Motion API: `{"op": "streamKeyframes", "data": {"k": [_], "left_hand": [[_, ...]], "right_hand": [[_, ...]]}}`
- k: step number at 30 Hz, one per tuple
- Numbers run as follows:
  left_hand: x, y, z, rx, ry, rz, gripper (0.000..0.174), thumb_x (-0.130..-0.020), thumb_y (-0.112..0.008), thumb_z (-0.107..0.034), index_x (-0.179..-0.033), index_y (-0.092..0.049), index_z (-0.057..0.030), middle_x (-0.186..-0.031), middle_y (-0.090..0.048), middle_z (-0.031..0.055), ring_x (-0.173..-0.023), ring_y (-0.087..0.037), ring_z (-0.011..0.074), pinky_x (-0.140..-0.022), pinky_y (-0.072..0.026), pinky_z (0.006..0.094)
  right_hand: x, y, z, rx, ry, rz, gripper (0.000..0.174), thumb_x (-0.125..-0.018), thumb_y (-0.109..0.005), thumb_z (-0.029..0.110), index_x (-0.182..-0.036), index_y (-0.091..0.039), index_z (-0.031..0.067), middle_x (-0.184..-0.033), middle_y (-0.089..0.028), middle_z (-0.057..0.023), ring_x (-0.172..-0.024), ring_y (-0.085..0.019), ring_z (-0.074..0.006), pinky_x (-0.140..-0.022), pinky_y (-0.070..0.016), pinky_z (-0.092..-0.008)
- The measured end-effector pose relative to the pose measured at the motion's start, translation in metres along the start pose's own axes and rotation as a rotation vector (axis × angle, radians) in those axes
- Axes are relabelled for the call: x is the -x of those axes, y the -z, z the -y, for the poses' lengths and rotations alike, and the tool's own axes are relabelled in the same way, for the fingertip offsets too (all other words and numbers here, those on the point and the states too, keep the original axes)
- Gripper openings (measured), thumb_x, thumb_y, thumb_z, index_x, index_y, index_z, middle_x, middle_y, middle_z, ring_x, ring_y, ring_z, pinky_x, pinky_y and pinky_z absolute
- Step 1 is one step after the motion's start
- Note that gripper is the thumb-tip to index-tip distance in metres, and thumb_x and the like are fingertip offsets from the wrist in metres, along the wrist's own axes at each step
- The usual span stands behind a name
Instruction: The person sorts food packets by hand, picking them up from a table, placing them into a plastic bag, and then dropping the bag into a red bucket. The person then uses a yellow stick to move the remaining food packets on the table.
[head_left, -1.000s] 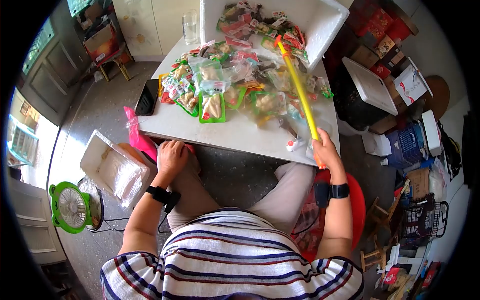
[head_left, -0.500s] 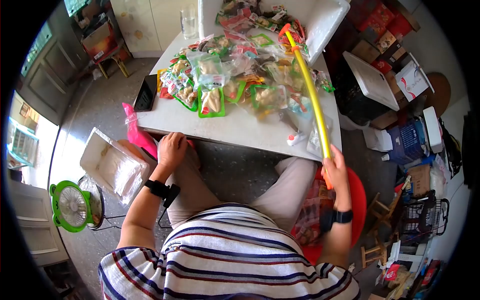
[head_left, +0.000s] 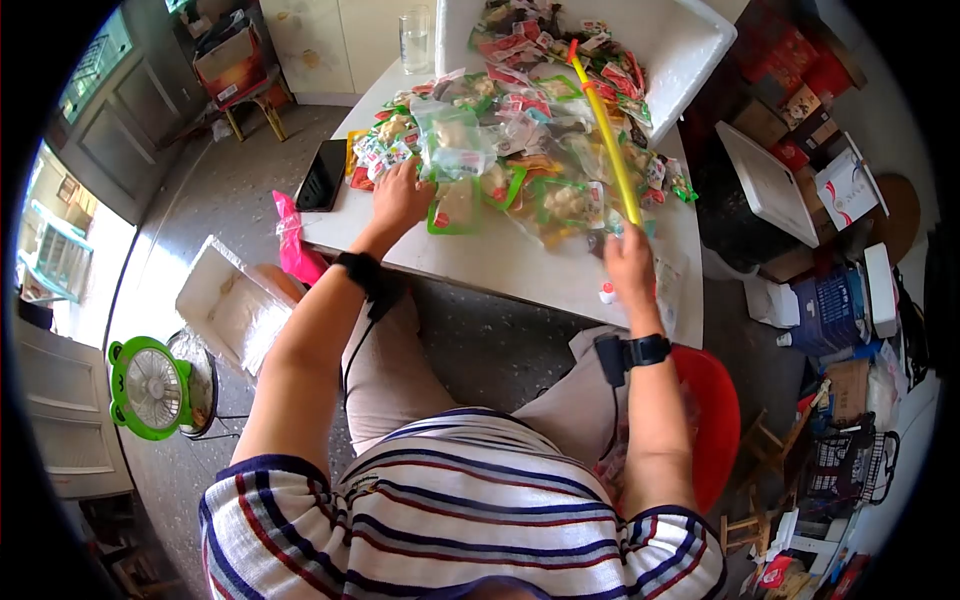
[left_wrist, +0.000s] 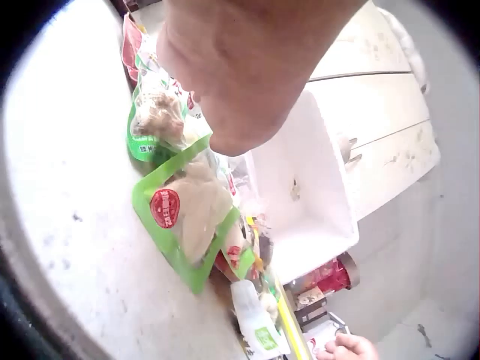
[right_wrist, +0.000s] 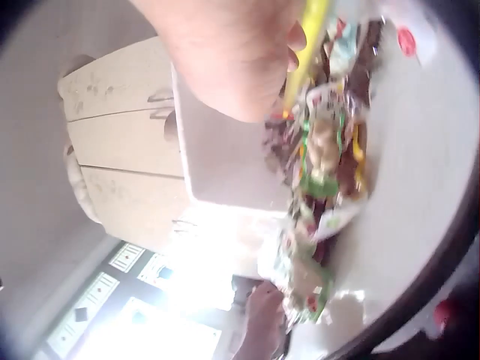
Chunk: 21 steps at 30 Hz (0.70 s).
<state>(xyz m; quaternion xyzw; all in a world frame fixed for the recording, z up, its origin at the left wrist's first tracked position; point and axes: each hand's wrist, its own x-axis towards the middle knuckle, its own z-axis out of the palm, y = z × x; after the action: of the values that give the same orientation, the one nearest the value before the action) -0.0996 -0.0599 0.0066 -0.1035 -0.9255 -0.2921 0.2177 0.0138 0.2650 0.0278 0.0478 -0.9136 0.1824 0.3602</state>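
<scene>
My right hand (head_left: pixel 630 268) grips the lower end of a yellow stick (head_left: pixel 610 140) with an orange-red tip. The stick reaches forward over a pile of vacuum-sealed food packets (head_left: pixel 568 200) on the white table. At the pile's left side, my left hand (head_left: pixel 402 198) rests over the packets, fingers pointing forward. Just beside that hand in the left wrist view lies a green-edged packet (left_wrist: pixel 196 202) with pale pieces inside; the left fingertips are hidden there. In the right wrist view the yellow stick (right_wrist: pixel 309 52) passes through my right hand (right_wrist: pixel 232 60).
A white foam box (head_left: pixel 690 65) holding more packets stands at the table's back. A glass of water (head_left: pixel 414 45) and a black phone (head_left: pixel 322 176) are on the table's left part. Below left are a smaller foam box (head_left: pixel 215 300) and a green fan (head_left: pixel 150 388); a red basin (head_left: pixel 712 420) sits lower right.
My left hand has moved from my knee forward onto the packets. My right hand, still holding the yellow stick, first drew back toward me, then went forward over the table.
</scene>
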Motion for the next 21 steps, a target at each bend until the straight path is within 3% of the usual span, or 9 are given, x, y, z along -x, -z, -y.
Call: {"op": "streamKeyframes", "data": {"k": [2,3,6,11,12,14,16,20,21], "left_hand": [[-0.007,-0.007,0.002,-0.043,0.063,0.061,0.043,-0.067,-0.048,-0.025,-0.106,-0.046,-0.0071,-0.096,-0.053,0.0139,-0.094,-0.047,0.0282,-0.082,-0.0322,0.0409],[-0.014,-0.009,-0.001,-0.076,0.087,0.098,0.044,-0.066,-0.048,-0.025,-0.107,-0.046,-0.0076,-0.095,-0.053,0.0136,-0.094,-0.047,0.0277,-0.082,-0.0318,0.0412],[-0.021,-0.018,-0.001,-0.129,0.071,0.103,0.039,-0.066,-0.048,-0.025,-0.102,-0.048,-0.0087,-0.087,-0.057,0.0135,-0.091,-0.049,0.0262,-0.081,-0.0316,0.0412],[-0.015,-0.02,-0.01,-0.132,0.072,0.129,0.026,-0.069,-0.048,-0.025,-0.088,-0.052,-0.0075,-0.08,-0.057,0.0143,-0.077,-0.054,0.0299,-0.074,-0.0351,0.0415],[-0.011,-0.017,-0.015,-0.09,0.09,0.157,0.023,-0.07,-0.047,-0.023,-0.085,-0.052,-0.006,-0.078,-0.056,0.0167,-0.073,-0.053,0.0327,-0.066,-0.0396,0.0409],[0.001,-0.014,-0.026,-0.011,0.111,0.145,0.019,-0.07,-0.042,-0.023,-0.076,-0.05,-0.0061,-0.07,-0.056,0.0177,-0.071,-0.053,0.0343,-0.066,-0.04,0.0426],[0.015,-0.019,-0.029,0.076,0.062,0.005,0.019,-0.071,-0.04,-0.021,-0.075,-0.05,-0.0056,-0.072,-0.055,0.0195,-0.068,-0.053,0.0367,-0.063,-0.0412,0.0429],[0.035,-0.009,-0.041,0.092,0.242,0.156,0.019,-0.071,-0.041,-0.02,-0.078,-0.05,-0.0046,-0.073,-0.055,0.0203,-0.069,-0.052,0.0373,-0.063,-0.0401,0.0442],[0.042,-0.006,-0.043,0.098,0.276,0.187,0.02,-0.071,-0.041,-0.02,-0.078,-0.05,-0.0044,-0.073,-0.055,0.0204,-0.069,-0.052,0.0374,-0.063,-0.0398,0.0444]], "right_hand": [[0.011,-0.015,0.025,-0.162,-0.04,0.155,0.025,-0.071,-0.051,0.012,-0.092,-0.048,-0.0002,-0.082,-0.053,-0.0183,-0.076,-0.051,-0.0338,-0.066,-0.0417,-0.0394],[0.009,-0.014,0.049,-0.207,0.05,0.156,0.024,-0.071,-0.051,0.01,-0.093,-0.047,0.0001,-0.081,-0.053,-0.0179,-0.076,-0.051,-0.0335,-0.065,-0.0417,-0.0392],[0.027,-0.052,0.071,-0.441,-0.042,0.197,0.023,-0.07,-0.054,0.012,-0.09,-0.049,0.0001,-0.078,-0.053,-0.0168,-0.07,-0.052,-0.0326,-0.061,-0.0423,-0.0387],[0.019,-0.103,0.096,-0.388,-0.131,0.232,0.029,-0.07,-0.055,0.018,-0.092,-0.049,0.0004,-0.076,-0.054,-0.0179,-0.071,-0.053,-0.0323,-0.062,-0.042,-0.0393],[0.011,-0.105,0.103,-0.318,-0.182,0.315,0.031,-0.069,-0.055,0.02,-0.093,-0.049,0.0005,-0.077,-0.054,-0.0185,-0.072,-0.053,-0.0325,-0.063,-0.0419,-0.0393],[-0.003,-0.101,0.116,-0.178,-0.286,0.482,0.035,-0.068,-0.056,0.022,-0.094,-0.048,0.0008,-0.08,-0.054,-0.0198,-0.074,-0.053,-0.0329,-0.065,-0.0416,-0.0391],[-0.006,-0.104,0.118,-0.275,-0.368,0.457,0.034,-0.067,-0.057,0.022,-0.092,-0.049,0.0007,-0.08,-0.054,-0.0209,-0.075,-0.053,-0.0332,-0.066,-0.0414,-0.0383],[0.007,-0.126,0.102,-0.545,-0.421,0.321,0.026,-0.066,-0.056,0.02,-0.083,-0.052,-0.0005,-0.078,-0.055,-0.0212,-0.076,-0.053,-0.0338,-0.066,-0.0417,-0.0369],[0.008,-0.124,0.098,-0.553,-0.41,0.369,0.025,-0.067,-0.055,0.019,-0.081,-0.052,-0.0005,-0.078,-0.055,-0.0207,-0.076,-0.053,-0.0336,-0.066,-0.0418,-0.0366]]}}
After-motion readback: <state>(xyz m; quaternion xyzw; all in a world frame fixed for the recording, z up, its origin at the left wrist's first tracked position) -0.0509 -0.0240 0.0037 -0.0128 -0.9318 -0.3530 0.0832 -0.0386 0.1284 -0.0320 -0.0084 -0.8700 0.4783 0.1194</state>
